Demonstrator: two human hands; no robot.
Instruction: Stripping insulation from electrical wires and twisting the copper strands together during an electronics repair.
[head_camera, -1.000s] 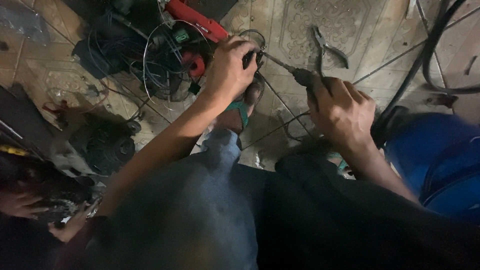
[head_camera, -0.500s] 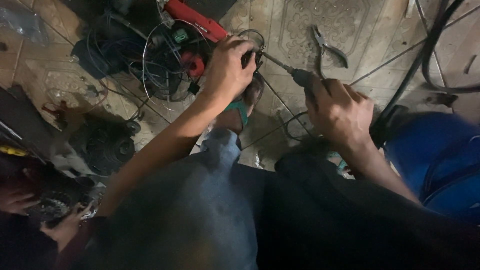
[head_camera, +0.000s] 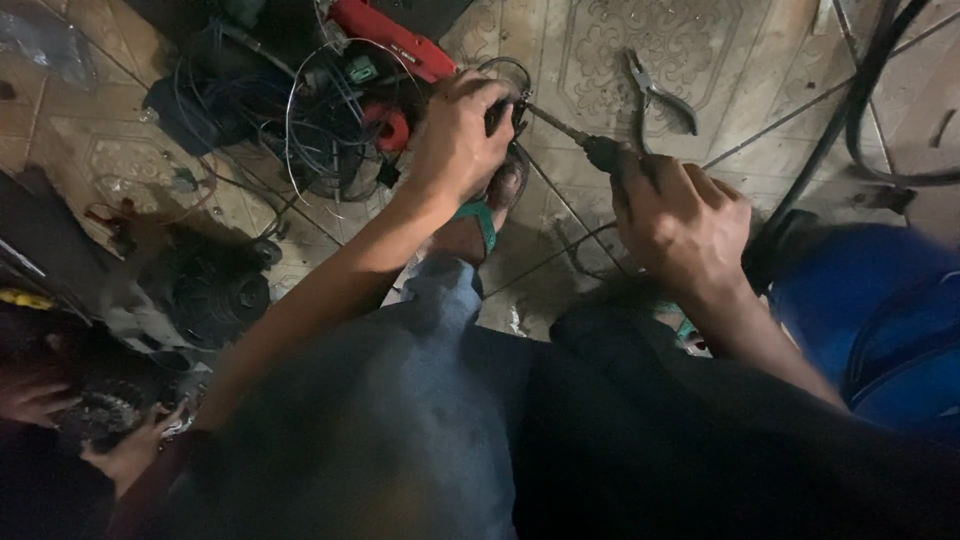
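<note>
the left hand (head_camera: 455, 140) is clamped around a small dark part (head_camera: 503, 112) above the tiled floor (head_camera: 700, 60). the right hand (head_camera: 680, 215) fists the screwdriver (head_camera: 580, 140) handle, tip at the part. both look rigid and light; grip the handle.

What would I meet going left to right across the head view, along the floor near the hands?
Tangle of wires → left hand on a small dark part → screwdriver → right hand → black hose.
</note>
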